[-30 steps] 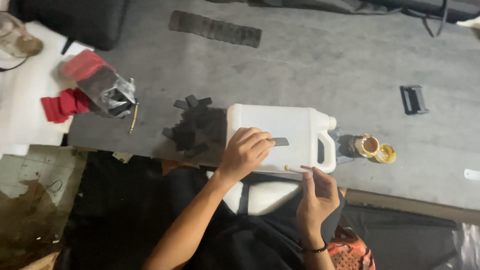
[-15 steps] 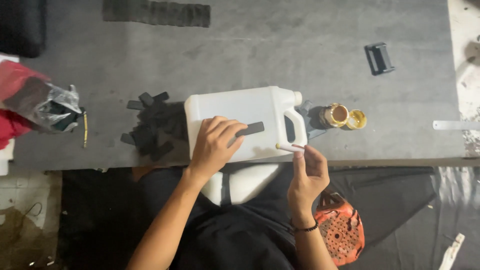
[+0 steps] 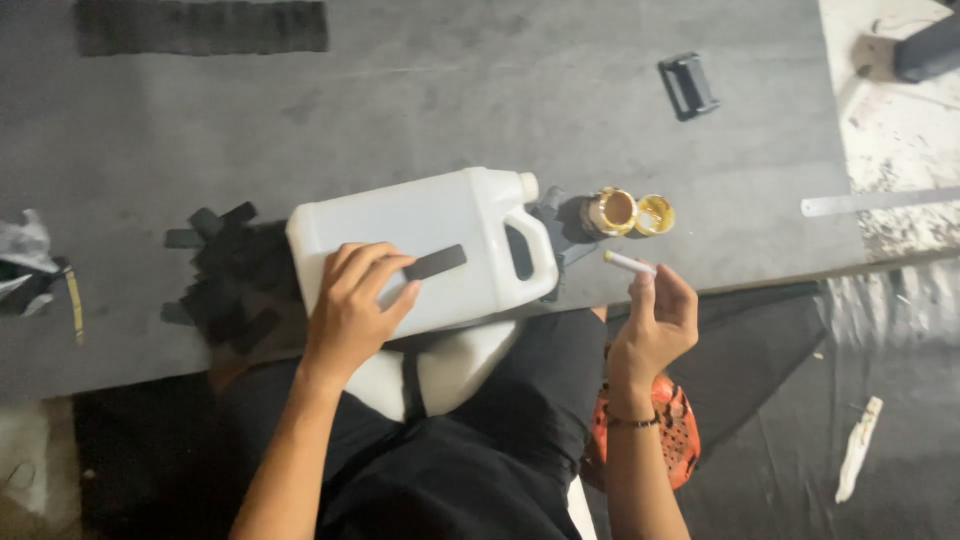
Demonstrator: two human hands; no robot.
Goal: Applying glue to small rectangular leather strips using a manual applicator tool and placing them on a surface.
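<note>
A white jug (image 3: pixel 420 245) is lying on the grey surface (image 3: pixel 450 100), carrying a black strip (image 3: pixel 434 263). Black scraps (image 3: pixel 215 270) are showing at its nine o'clock, two gold caps (image 3: pixel 630 213) at three o'clock, beside a white stick (image 3: pixel 630 263). An orange, hole-patterned shoe (image 3: pixel 668 425) is showing below.

My left hand (image 3: pixel 352 305) pins a strip (image 3: pixel 434 263) on the jug (image 3: pixel 420 225) at twelve o'clock, scraps (image 3: pixel 222 270) at nine, tin (image 3: pixel 612 211) and lid (image 3: pixel 655 214) at three beyond my right hand (image 3: pixel 655 320).
</note>
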